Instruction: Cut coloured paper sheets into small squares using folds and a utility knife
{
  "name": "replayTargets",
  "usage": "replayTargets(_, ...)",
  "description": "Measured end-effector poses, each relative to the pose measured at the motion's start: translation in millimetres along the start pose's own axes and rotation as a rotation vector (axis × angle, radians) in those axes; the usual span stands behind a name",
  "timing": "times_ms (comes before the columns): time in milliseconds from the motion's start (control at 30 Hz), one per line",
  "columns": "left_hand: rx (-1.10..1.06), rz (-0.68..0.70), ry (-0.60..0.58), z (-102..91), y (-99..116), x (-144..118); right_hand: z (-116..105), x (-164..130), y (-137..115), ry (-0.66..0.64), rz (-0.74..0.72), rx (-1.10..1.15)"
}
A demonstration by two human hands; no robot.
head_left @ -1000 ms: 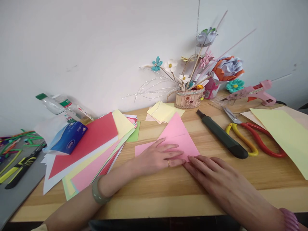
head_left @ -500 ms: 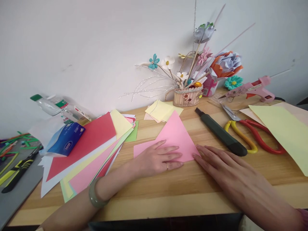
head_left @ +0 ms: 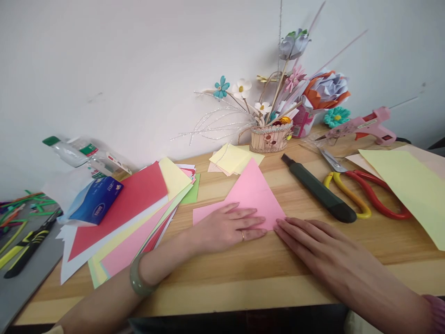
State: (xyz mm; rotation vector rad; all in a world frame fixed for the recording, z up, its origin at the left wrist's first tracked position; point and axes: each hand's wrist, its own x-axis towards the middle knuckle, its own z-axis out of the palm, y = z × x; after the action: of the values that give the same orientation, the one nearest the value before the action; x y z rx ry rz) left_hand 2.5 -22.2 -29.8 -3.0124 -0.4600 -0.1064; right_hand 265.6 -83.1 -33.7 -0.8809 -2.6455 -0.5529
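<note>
Since half a second ago, the right hand (head_left: pixel 320 246) has slid slightly inward, its fingertips now over the right corner of the pink paper (head_left: pixel 253 190); the left hand (head_left: pixel 225 227) stays in place. The paper lies flat on the wooden table (head_left: pixel 215 273) in front of the person, a triangle with its peak pointing away and a further part reaching left. The left hand rests palm down across its lower part, fingers spread a little apart, gripping nothing; it has a ring (head_left: pixel 243 235) on one finger and a bracelet (head_left: pixel 139 278) at the wrist. The right hand is flattened too, fingers close together, and grips nothing.

Just behind the peak lie small yellow sheets (head_left: pixel 231 158), with a flower basket (head_left: pixel 269 140) beyond them against the wall. To the right are a dark green knife (head_left: pixel 316 188), scissors (head_left: pixel 338 166) touching or just beside it, and a pink glue gun (head_left: pixel 377 125) farther back. On the left, a blue tissue pack (head_left: pixel 93 202) sits on a fanned stack of colored paper (head_left: pixel 132 199).
</note>
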Motion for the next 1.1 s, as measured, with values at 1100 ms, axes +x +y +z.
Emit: replayTargets(1100,-0.046,-0.325,0.054,-17.7,35.7,-122.0,23.1,-19.1,5.0,0.126,-0.026,0.031)
